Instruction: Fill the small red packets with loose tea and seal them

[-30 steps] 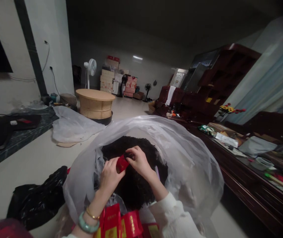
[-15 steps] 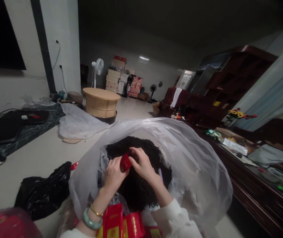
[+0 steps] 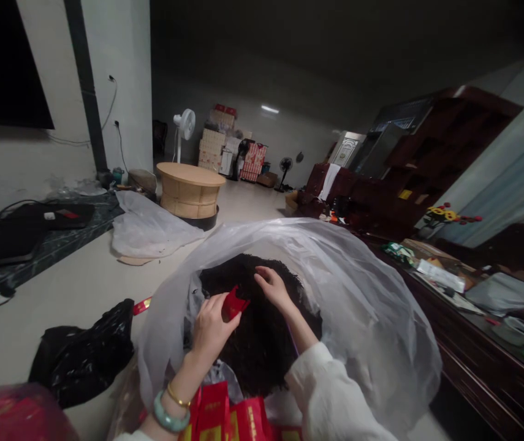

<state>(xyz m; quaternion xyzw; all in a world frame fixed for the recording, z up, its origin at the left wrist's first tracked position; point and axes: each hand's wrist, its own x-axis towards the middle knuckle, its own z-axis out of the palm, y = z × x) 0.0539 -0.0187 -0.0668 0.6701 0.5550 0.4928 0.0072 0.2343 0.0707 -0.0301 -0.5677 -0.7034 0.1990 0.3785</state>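
My left hand (image 3: 212, 324) is closed around a small red packet (image 3: 233, 305), whose upper end seems to gape. A large translucent plastic bag (image 3: 372, 331) stands in front of me with its mouth spread wide. Inside it lies a heap of dark, shredded-looking loose material (image 3: 252, 355), whose kind I cannot make out. Over that heap hovers my right hand (image 3: 274, 289), apart from the packet, fingers stretched and nothing visible in them. Close to me, several red and gold packets (image 3: 249, 419) sit at the bag's near edge, below my wrists.
On the floor to the left lie a black plastic bag (image 3: 82, 355) and a red packet (image 3: 141, 305). A pinkish bag (image 3: 13, 413) fills the near left corner. A dark wooden table (image 3: 464, 361) with clutter runs along the right. Farther off stands a round wooden table (image 3: 190, 176).
My right hand has let go of the red packet and moved away, up and to the right over the dark heap. My left hand keeps hold of the packet, which now shows more of its top.
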